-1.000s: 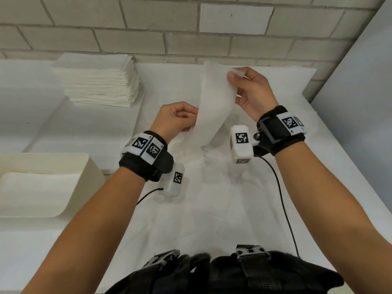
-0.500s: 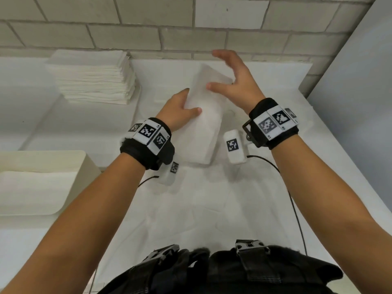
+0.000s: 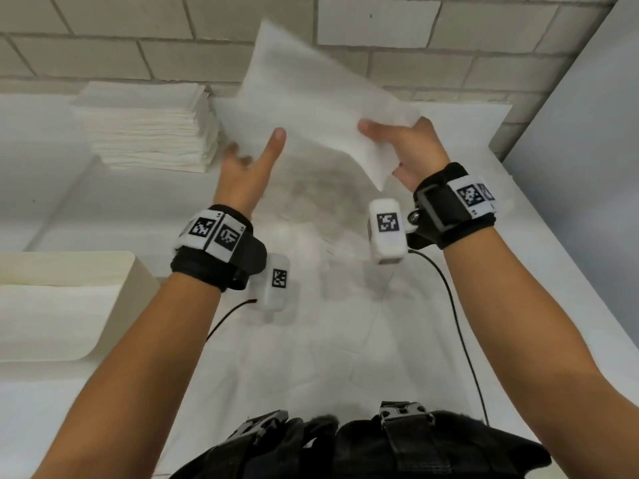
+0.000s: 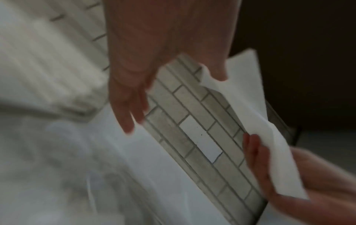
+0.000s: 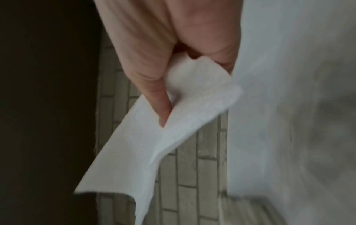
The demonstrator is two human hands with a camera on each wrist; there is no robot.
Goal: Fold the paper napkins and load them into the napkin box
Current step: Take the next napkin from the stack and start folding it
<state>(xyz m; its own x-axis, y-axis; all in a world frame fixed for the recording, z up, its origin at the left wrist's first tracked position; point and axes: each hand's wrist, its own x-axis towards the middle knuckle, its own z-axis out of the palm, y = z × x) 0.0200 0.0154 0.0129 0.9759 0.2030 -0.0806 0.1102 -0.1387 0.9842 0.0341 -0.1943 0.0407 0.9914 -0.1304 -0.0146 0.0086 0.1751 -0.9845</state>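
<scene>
A folded white napkin [image 3: 311, 95] hangs tilted in the air in front of the brick wall. My right hand [image 3: 383, 133] pinches its near right corner, thumb on top. In the right wrist view a finger lies across the napkin [image 5: 154, 137]. My left hand [image 3: 256, 146] is raised with fingers spread at the napkin's lower left edge. In the blurred left wrist view its thumb tip overlaps a corner of the napkin [image 4: 250, 99]. The cream napkin box [image 3: 138, 271] stands at the left with white napkins inside.
A tall stack of unfolded napkins [image 3: 148, 129] sits at the back left. A creased white cloth [image 3: 311, 340] covers the table. A grey panel [image 3: 587, 133] rises on the right. Black cables trail from both wrist cameras.
Half a second ago the folded napkin lay flat on the cloth under both hands. My right hand has lifted it into the air, and my left hand has come off it and spread.
</scene>
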